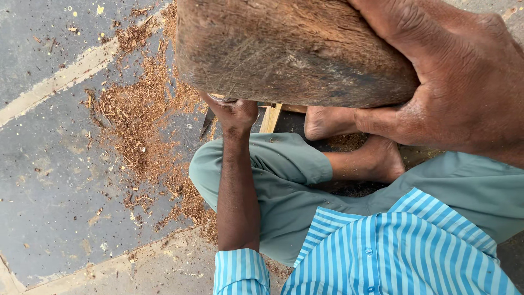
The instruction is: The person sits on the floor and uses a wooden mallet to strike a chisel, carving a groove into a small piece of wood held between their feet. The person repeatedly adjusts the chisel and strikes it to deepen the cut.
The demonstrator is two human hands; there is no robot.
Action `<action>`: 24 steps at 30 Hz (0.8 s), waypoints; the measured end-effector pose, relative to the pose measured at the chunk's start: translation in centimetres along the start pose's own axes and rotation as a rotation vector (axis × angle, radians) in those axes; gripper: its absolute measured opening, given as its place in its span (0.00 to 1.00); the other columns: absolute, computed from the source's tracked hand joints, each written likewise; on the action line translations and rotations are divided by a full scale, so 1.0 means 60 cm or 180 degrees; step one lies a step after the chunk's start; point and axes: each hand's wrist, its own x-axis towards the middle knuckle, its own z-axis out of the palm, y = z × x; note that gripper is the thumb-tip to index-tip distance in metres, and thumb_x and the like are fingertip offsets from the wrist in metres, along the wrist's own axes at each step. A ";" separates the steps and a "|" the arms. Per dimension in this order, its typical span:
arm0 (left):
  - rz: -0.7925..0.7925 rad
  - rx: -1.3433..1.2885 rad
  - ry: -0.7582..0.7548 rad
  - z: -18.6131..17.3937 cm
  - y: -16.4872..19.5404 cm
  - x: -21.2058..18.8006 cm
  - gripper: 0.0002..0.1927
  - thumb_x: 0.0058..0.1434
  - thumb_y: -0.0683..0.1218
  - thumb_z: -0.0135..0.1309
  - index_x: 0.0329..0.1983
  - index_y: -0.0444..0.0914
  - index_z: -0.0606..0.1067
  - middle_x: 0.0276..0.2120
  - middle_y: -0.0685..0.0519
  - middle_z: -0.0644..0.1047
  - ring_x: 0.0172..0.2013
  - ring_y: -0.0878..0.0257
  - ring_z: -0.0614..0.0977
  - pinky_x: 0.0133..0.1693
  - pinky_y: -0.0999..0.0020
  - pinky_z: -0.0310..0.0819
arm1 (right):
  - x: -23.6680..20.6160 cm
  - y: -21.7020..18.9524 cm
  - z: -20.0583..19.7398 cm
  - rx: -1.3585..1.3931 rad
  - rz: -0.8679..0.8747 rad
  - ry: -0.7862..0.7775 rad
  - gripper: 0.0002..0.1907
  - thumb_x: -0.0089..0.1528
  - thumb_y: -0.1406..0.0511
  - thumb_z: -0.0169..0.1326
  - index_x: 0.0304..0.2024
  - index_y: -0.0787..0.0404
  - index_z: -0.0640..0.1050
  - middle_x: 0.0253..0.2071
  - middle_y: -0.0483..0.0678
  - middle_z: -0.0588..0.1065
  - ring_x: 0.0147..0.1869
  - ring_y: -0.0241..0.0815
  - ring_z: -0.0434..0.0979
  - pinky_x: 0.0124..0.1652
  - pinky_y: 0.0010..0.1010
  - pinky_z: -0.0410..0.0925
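Head view: gripping a big brown wooden block (295,52) at twelve o'clock, right hand (464,82) wrapping its right end, fingers closed around the far side, thumb pressing underneath. Reaching under the block at its lower edge near centre, left hand (233,113) closing on what looks like a tool handle, a dark pointed blade (207,123) poking out toward nine o'clock; exact grip partly hidden by the block. Sitting on the grey floor (49,180), bare feet (355,142) tucked just below the block at three o'clock, green trousers (273,180) and blue striped shirt (393,251) filling five o'clock. Lying scattered from eleven to seven o'clock, brown wood shavings (142,120); showing just under the block, a pale wooden strip (270,117). Judging the risks: block slipping from a one-handed hold and dropping onto the feet directly beneath; blade glancing off the wood toward the feet or the holding hand, both sitting close; shavings underfoot making the floor slick. Showing no packages, labels or signs anywhere; only pale painted lines (60,79) crossing the floor at ten and seven o'clock.
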 end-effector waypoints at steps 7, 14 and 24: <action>0.0442 0.1083 -0.0554 0.020 0.014 0.024 0.17 0.63 0.52 0.61 0.50 0.36 0.78 0.46 0.45 0.81 0.50 0.52 0.85 0.55 0.55 0.78 | -0.009 0.000 0.001 0.0058 -0.0049 0.0089 0.57 0.51 0.43 0.66 0.72 0.64 0.58 0.53 0.67 0.75 0.46 0.61 0.82 0.42 0.45 0.77; 0.0868 0.1322 -0.0944 0.038 0.042 0.007 0.16 0.61 0.51 0.61 0.50 0.40 0.79 0.47 0.47 0.82 0.51 0.52 0.84 0.56 0.54 0.79 | -0.034 0.013 -0.004 -0.0012 -0.0090 -0.0096 0.58 0.48 0.54 0.70 0.74 0.61 0.56 0.56 0.68 0.73 0.48 0.61 0.82 0.40 0.42 0.78; 0.0633 0.1207 -0.1031 0.009 0.025 -0.015 0.17 0.63 0.51 0.60 0.52 0.40 0.78 0.48 0.47 0.81 0.52 0.53 0.83 0.56 0.54 0.78 | -0.042 0.022 -0.011 -0.0195 -0.0222 -0.0065 0.63 0.44 0.48 0.73 0.75 0.58 0.58 0.46 0.55 0.75 0.35 0.44 0.79 0.30 0.33 0.76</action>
